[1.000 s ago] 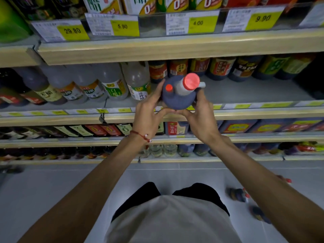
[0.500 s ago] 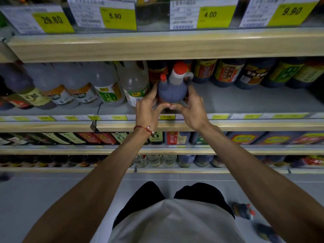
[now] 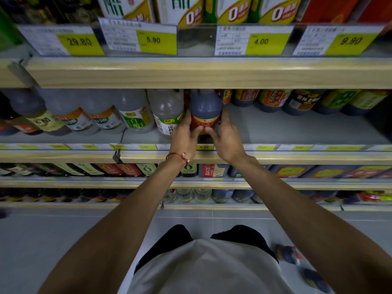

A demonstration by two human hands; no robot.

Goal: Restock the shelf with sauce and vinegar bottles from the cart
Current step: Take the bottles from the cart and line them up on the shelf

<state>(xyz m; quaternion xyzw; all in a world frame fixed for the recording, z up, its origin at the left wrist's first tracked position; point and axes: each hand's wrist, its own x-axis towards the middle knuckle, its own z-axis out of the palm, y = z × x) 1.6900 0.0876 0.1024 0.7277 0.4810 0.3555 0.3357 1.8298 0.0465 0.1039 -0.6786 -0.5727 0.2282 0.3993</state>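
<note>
Head view: the left hand [image 3: 186, 135] and right hand [image 3: 227, 137] both curl round the lower label of one dark sauce bottle [image 3: 204, 106]. It stands upright near the shelf [image 3: 286, 128] front edge, just beside a clear vinegar bottle [image 3: 167, 111]. Bare shelf lies open on its right. Two spare bottles [image 3: 286, 254] lie on the floor [image 3: 63, 240].

The sauce bottle [image 3: 205, 107] stands on the shelf [image 3: 297, 128] near its front, just right of a vinegar bottle [image 3: 167, 109].
</note>
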